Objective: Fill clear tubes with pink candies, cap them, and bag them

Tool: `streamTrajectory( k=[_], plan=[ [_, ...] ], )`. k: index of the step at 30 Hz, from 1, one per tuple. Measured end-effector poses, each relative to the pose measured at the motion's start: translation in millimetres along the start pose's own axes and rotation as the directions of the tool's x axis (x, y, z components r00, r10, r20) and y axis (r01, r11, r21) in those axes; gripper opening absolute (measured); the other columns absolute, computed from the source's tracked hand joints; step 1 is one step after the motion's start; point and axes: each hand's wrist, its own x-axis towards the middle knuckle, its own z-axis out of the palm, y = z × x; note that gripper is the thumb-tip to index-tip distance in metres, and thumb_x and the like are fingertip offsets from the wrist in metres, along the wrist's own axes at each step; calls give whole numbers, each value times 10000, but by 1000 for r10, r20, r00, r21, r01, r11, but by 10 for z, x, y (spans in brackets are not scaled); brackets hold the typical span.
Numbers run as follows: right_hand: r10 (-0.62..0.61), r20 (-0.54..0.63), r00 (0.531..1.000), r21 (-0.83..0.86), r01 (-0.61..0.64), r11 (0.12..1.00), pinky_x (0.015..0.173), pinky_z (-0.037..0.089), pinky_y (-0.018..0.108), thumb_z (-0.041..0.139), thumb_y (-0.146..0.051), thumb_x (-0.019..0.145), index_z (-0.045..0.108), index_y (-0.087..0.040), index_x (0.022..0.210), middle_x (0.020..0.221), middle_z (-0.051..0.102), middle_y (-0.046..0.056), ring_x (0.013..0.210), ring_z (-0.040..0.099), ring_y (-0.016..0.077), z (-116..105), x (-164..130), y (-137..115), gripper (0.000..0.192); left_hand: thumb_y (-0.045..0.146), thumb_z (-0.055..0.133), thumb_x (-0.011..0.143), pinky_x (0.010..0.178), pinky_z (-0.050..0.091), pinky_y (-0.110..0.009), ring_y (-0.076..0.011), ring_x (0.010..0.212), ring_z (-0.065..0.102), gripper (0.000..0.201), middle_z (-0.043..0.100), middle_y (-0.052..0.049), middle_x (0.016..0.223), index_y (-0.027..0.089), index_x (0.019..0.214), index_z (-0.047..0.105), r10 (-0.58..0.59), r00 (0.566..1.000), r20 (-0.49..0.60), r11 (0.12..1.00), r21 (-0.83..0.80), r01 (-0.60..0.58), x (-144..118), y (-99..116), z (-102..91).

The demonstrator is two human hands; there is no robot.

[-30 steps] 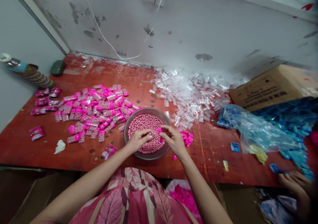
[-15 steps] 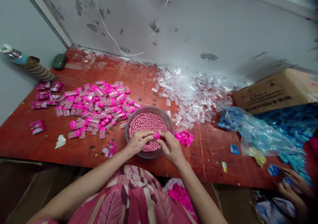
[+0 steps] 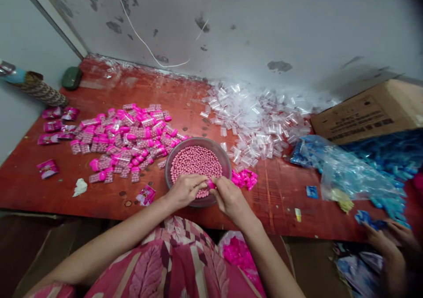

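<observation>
Over a metal bowl (image 3: 226,157) of small pink beads (image 3: 195,159), both hands meet with closed fingers. My right hand (image 3: 229,196) pinches a bright pink cap (image 3: 210,184). My left hand (image 3: 185,190) is closed at the other side of the cap; what its fingertips grip is mostly hidden, perhaps a clear tube. Right of the bowl lies a small heap of pink caps (image 3: 245,179). A wide pile of clear empty tubes (image 3: 254,121) spreads behind it. To the left are many filled, pink-capped tubes (image 3: 125,135).
Pink sachets (image 3: 48,169) lie along the left of the red table (image 3: 99,201). A cardboard box (image 3: 360,117) and a plastic bag (image 3: 353,170) with blue pieces stand at right. Another person's hands (image 3: 383,240) work at the right edge. A bag of pink pieces (image 3: 238,254) sits below the table edge.
The hands stay together over the bowl; the pink cap has shifted slightly right and down, more covered by the right fingers. The view has tilted down slightly. The other person's hands have moved.
</observation>
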Motion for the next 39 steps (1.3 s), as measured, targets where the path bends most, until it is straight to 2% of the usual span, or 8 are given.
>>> streamTrajectory(
  k=[5, 10, 18, 22, 30, 34, 37, 39],
  plan=[
    [152, -175, 973, 327, -88, 941, 765, 439, 333, 529, -239, 802, 552, -207, 1044, 891, 576, 74, 840, 542, 188, 36, 105, 21, 246, 337, 506, 783, 665, 460, -276, -176, 732, 586, 273, 652, -66, 856, 173, 939, 658, -172, 984, -49, 953, -259, 154, 91, 24, -20],
    [442, -7, 897, 903, -184, 388, 759, 469, 382, 623, -369, 719, 526, -233, 1101, 941, 604, 68, 783, 599, 195, 131, 62, 37, 417, 360, 565, 735, 646, 483, -284, -161, 687, 589, 368, 658, -56, 834, 132, 1017, 625, -393, 920, -9, 669, -689, 279, 117, -59, -13],
    [461, 207, 863, 958, -275, 83, 695, 506, 347, 658, -472, 639, 605, -196, 922, 880, 614, 59, 771, 596, 193, 203, 190, 103, 399, 317, 562, 755, 840, 404, -325, -197, 884, 541, 236, 628, -71, 896, 183, 905, 687, -151, 983, -101, 928, -356, 106, 22, -144, 11],
    [401, 384, 832, 911, -412, -16, 689, 514, 385, 583, -420, 725, 590, -172, 961, 853, 628, 63, 741, 602, 190, 255, 260, 42, 342, 303, 559, 759, 898, 369, -339, -202, 960, 509, 234, 595, -71, 950, 208, 938, 676, -183, 966, -182, 929, -353, 110, -37, -195, 76],
    [506, 346, 790, 938, -298, -176, 646, 527, 380, 552, -386, 754, 585, -155, 883, 693, 617, 30, 671, 599, 172, 567, 352, -16, 267, 295, 536, 768, 942, 347, -376, -221, 1066, 462, 236, 602, -73, 1013, 215, 942, 673, -230, 942, -245, 956, -239, 171, -25, -311, 57],
    [422, 366, 829, 921, -389, -34, 638, 524, 350, 536, -455, 756, 556, -188, 1012, 871, 619, 56, 762, 595, 174, 459, 520, 132, 371, 331, 551, 752, 958, 345, -384, -222, 1075, 478, 245, 620, -60, 1032, 217, 932, 672, -243, 939, -244, 953, -240, 185, 119, -373, -101],
    [505, 171, 846, 803, -417, 426, 663, 509, 322, 474, -488, 780, 539, -210, 1071, 985, 601, 64, 818, 589, 167, 249, 756, 543, 408, 377, 564, 736, 942, 371, -387, -225, 1028, 524, 299, 623, -44, 1053, 211, 968, 652, -318, 853, -414, 943, -230, 240, 237, -446, -488],
    [613, -92, 785, 446, -518, 730, 713, 486, 311, 421, -459, 809, 566, -198, 1027, 973, 615, 60, 836, 584, 159, 114, 926, 963, 370, 394, 545, 751, 938, 377, -391, -224, 1025, 529, 349, 617, -24, 1078, 215, 1043, 611, -332, 739, -587, 942, -163, 293, 287, -537, -835]
  ],
)
